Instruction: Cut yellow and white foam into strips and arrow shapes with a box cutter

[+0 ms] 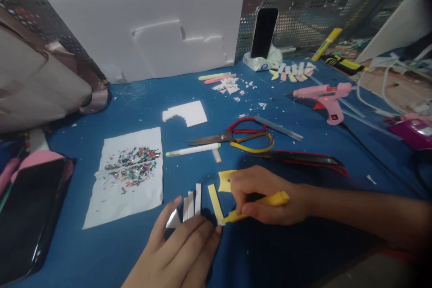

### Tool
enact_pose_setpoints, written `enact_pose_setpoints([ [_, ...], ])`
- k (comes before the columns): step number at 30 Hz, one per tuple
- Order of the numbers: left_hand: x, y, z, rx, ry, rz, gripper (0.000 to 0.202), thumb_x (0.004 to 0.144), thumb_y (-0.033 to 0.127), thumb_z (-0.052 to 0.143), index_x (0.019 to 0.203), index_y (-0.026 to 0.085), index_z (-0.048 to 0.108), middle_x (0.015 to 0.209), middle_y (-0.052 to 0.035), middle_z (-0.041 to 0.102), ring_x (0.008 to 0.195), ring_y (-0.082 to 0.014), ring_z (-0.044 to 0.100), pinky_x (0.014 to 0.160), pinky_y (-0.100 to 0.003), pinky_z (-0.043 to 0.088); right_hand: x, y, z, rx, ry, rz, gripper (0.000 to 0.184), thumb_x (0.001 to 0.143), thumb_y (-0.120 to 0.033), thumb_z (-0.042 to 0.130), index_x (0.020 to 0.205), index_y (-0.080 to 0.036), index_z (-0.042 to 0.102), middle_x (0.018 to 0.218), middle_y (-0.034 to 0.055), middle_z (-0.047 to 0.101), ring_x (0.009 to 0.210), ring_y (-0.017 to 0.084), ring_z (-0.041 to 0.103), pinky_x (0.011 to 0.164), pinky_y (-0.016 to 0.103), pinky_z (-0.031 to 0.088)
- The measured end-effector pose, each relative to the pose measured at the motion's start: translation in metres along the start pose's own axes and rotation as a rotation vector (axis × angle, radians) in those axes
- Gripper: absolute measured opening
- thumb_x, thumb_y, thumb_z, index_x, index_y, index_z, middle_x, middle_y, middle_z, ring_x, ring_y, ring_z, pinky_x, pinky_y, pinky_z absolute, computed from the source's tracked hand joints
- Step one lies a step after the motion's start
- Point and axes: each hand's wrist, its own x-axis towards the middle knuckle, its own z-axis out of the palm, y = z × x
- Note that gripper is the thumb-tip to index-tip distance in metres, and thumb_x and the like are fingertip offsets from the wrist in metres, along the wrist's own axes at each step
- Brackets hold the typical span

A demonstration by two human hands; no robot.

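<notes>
A yellow highlighter [266,201] is gripped in my right hand [266,193], its tip down at the near end of a narrow strip [216,202] that is mostly yellow, with a pale end. Beside that strip, my left hand [185,252] lies on the table with fingers stretched out. One of its fingertips is at the strip's near end. Several white strips [198,200] stick out beyond the left fingers, their lower ends hidden by the hand. A yellow piece with a cut-out edge [224,181] lies partly under my right hand.
Scissors [211,139], a white pen [194,149] and a red-and-black cutter [310,160] lie beyond my hands. A paper [92,207] with glitter bits is on the left, near a black phone [33,216]. A pink glue gun [324,96] rests at the right.
</notes>
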Motion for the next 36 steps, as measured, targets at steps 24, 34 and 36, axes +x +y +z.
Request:
enact_pose_setpoints([
  [24,0.0003,-0.0005,0.0003,-0.002,0.004,0.003,0.023,0.093,0.014,0.051,0.108,0.019,0.068,0.096,0.0014,0.071,0.101,-0.0124,0.061,0.118,-0.047,0.017,0.0024,-0.0036,-0.0006,-0.035,0.023,0.04,0.027,0.091,-0.028,0.045,0.067,-0.016,0.043,0.065,-0.0019,0.045,0.062,0.009,0.04,0.058,0.023,0.03],
  [34,0.0017,-0.001,0.0001,0.004,0.018,0.01,0.023,0.093,0.015,0.051,0.107,0.019,0.068,0.094,0.0012,0.071,0.1,-0.0124,0.061,0.118,-0.046,0.018,0.0029,-0.0028,-0.0012,-0.039,-0.003,0.015,0.029,0.091,-0.03,0.044,0.066,-0.017,0.04,0.063,-0.0028,0.042,0.061,0.009,0.038,0.057,0.023,0.029],
  [36,0.0021,-0.0006,0.0001,0.004,0.01,0.008,0.022,0.093,0.015,0.051,0.107,0.019,0.068,0.094,0.0013,0.071,0.1,-0.0122,0.061,0.118,-0.046,0.017,0.0031,-0.0029,-0.0014,-0.034,0.033,0.04,0.028,0.092,-0.03,0.045,0.067,-0.017,0.041,0.065,-0.0025,0.044,0.061,0.009,0.039,0.057,0.023,0.029],
])
